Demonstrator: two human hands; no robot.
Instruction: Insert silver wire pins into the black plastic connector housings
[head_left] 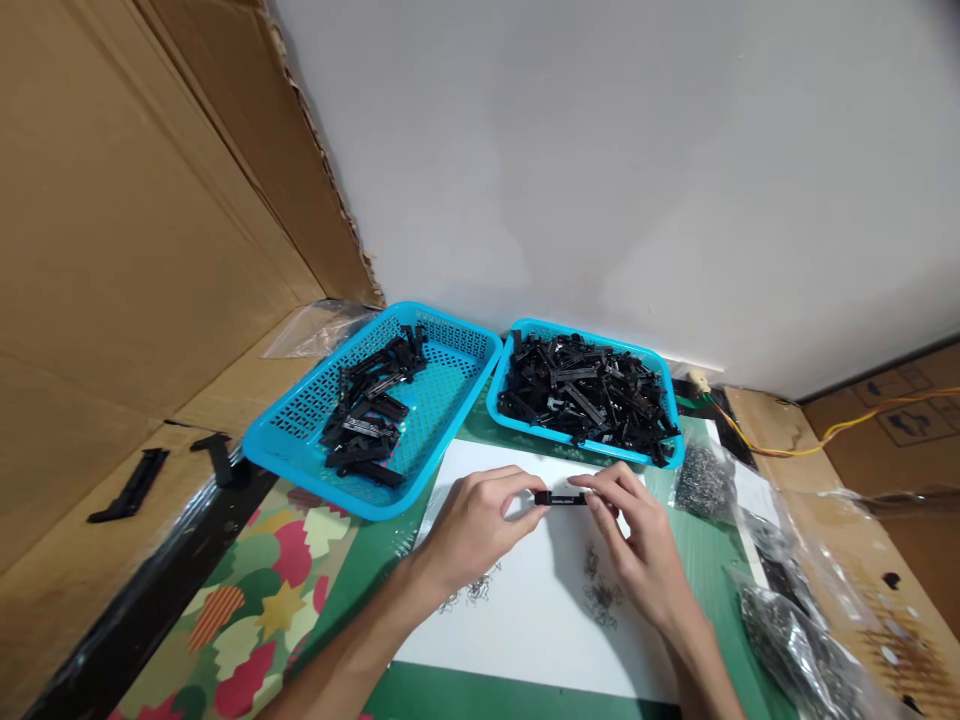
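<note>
Between my two hands a slim black plastic part [564, 499] is held level above a white sheet [517, 640]. My left hand [487, 510] pinches its left end between thumb and fingers. At the other end, my right hand [626, 520] closes its thumb and fingers on the part. Small wire pieces, perhaps tiny springs, lie in two loose piles on the sheet: one pile [472, 590] beside my left wrist, the other pile [601, 598] just left of my right wrist. My left hand partly hides the first pile.
A blue basket [281, 425] at the left holds several black parts; another blue basket [491, 405] is heaped with them. Two black parts [135, 485] lie on cardboard at far left. Plastic bags of small pieces [795, 640] lie at right, near yellow and red wires [817, 440].
</note>
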